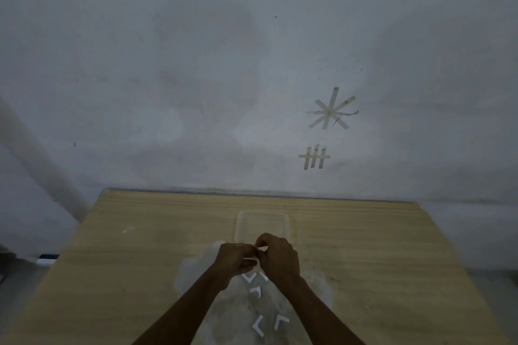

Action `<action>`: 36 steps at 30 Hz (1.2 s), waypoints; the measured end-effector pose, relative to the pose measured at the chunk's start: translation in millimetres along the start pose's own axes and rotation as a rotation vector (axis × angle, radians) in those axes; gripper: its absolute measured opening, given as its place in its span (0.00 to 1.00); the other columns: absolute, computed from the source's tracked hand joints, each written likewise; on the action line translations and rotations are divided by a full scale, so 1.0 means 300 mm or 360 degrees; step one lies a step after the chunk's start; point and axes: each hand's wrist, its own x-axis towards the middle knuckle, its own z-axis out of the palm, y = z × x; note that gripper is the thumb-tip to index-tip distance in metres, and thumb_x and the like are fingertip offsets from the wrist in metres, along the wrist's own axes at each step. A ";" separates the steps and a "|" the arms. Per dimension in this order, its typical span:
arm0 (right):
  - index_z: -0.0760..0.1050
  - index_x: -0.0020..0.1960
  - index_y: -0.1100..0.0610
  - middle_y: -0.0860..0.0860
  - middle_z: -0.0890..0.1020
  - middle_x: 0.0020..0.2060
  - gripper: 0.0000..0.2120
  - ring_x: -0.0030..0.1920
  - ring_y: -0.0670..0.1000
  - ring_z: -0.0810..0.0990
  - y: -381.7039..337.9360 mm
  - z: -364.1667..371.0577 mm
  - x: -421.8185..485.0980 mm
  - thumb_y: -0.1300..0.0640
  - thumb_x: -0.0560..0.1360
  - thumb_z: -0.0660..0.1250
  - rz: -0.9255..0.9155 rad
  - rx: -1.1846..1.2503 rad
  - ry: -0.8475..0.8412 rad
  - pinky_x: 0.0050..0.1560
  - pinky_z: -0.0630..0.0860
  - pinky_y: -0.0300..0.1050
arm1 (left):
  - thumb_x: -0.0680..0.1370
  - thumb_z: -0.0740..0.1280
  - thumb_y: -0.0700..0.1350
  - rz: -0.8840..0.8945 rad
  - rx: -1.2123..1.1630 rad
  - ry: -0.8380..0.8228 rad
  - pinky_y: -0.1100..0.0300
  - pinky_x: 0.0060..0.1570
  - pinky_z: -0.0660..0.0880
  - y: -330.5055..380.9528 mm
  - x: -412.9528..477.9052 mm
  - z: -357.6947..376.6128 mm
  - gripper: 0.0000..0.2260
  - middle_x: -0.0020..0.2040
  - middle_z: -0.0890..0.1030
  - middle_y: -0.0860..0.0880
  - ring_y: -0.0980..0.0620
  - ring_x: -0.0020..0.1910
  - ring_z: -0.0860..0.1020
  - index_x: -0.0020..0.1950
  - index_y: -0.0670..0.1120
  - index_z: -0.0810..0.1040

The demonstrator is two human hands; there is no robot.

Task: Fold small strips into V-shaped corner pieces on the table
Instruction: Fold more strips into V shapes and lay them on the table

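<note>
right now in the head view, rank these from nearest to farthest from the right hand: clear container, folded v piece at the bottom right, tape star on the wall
From the right hand:
1. clear container, just beyond the hand on the table.
2. folded V piece, nearer the person, beside the right forearm.
3. tape star, up on the wall, right of centre.

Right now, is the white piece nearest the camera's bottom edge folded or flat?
Folded: the white piece lies on the table with two arms meeting in a V.

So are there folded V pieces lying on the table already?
Yes, several white V pieces lie on the table below the left hand and right hand.
</note>
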 end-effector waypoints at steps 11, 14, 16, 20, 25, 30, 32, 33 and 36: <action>0.80 0.59 0.49 0.46 0.83 0.57 0.13 0.57 0.48 0.81 -0.004 0.015 0.001 0.52 0.76 0.63 -0.0048 -0.0091 -0.0031 0.56 0.76 0.42 | 0.73 0.69 0.36 -0.0047 -0.0041 0.0067 0.59 0.37 0.79 -0.007 0.014 -0.008 0.03 0.39 0.84 0.40 0.45 0.40 0.82 0.41 0.37 0.81; 0.81 0.56 0.48 0.47 0.84 0.54 0.12 0.53 0.48 0.82 -0.010 0.010 0.004 0.53 0.75 0.63 -0.0053 -0.0088 -0.0024 0.52 0.77 0.42 | 0.73 0.70 0.35 -0.0048 -0.0049 0.0080 0.59 0.36 0.79 -0.007 0.018 -0.012 0.03 0.39 0.83 0.40 0.45 0.39 0.83 0.42 0.36 0.82; 0.81 0.55 0.48 0.46 0.84 0.53 0.12 0.52 0.48 0.82 -0.014 0.007 0.008 0.53 0.75 0.64 -0.0051 -0.0081 -0.0029 0.51 0.77 0.42 | 0.73 0.69 0.36 -0.0046 -0.0045 0.0071 0.59 0.37 0.79 -0.006 0.020 -0.017 0.04 0.41 0.84 0.39 0.45 0.40 0.83 0.45 0.35 0.82; 0.81 0.55 0.49 0.48 0.83 0.54 0.12 0.53 0.49 0.82 -0.015 0.004 0.018 0.52 0.74 0.64 -0.0059 -0.0077 -0.0096 0.53 0.78 0.44 | 0.74 0.68 0.35 -0.0043 -0.0032 0.0033 0.59 0.37 0.78 0.000 0.019 -0.023 0.05 0.41 0.83 0.40 0.45 0.39 0.82 0.47 0.35 0.81; 0.81 0.54 0.50 0.49 0.83 0.53 0.12 0.53 0.50 0.81 -0.013 0.003 0.021 0.51 0.74 0.63 -0.0056 -0.0056 -0.0128 0.53 0.78 0.45 | 0.74 0.68 0.36 -0.0032 0.0015 -0.0002 0.62 0.34 0.78 -0.007 0.023 -0.036 0.07 0.44 0.84 0.40 0.47 0.40 0.83 0.49 0.35 0.82; 0.81 0.53 0.52 0.50 0.83 0.52 0.11 0.53 0.51 0.81 -0.014 -0.002 0.026 0.52 0.74 0.63 -0.0037 -0.0091 -0.0121 0.51 0.77 0.45 | 0.74 0.69 0.36 -0.0002 0.0040 -0.0041 0.61 0.36 0.78 -0.016 0.017 -0.036 0.08 0.44 0.84 0.41 0.47 0.40 0.83 0.51 0.35 0.82; 0.80 0.52 0.52 0.49 0.83 0.52 0.11 0.54 0.51 0.80 -0.014 -0.004 0.023 0.52 0.73 0.64 -0.0031 -0.0093 -0.0127 0.51 0.77 0.45 | 0.74 0.69 0.36 -0.0005 0.0039 -0.0039 0.61 0.36 0.78 -0.018 0.015 -0.035 0.08 0.44 0.83 0.40 0.47 0.40 0.82 0.51 0.35 0.82; 0.80 0.52 0.52 0.49 0.83 0.51 0.11 0.54 0.51 0.80 -0.013 -0.003 0.020 0.52 0.73 0.64 -0.0024 -0.0089 -0.0130 0.51 0.77 0.44 | 0.74 0.68 0.36 -0.0004 0.0041 -0.0043 0.61 0.36 0.78 -0.020 0.014 -0.035 0.08 0.44 0.83 0.40 0.47 0.40 0.82 0.51 0.34 0.82; 0.79 0.50 0.52 0.49 0.82 0.50 0.09 0.53 0.51 0.80 -0.010 0.000 0.015 0.52 0.72 0.65 0.0000 -0.0070 -0.0125 0.48 0.75 0.43 | 0.75 0.67 0.35 0.0005 0.0052 -0.0071 0.62 0.36 0.78 -0.022 0.010 -0.036 0.08 0.43 0.83 0.41 0.48 0.40 0.82 0.51 0.34 0.81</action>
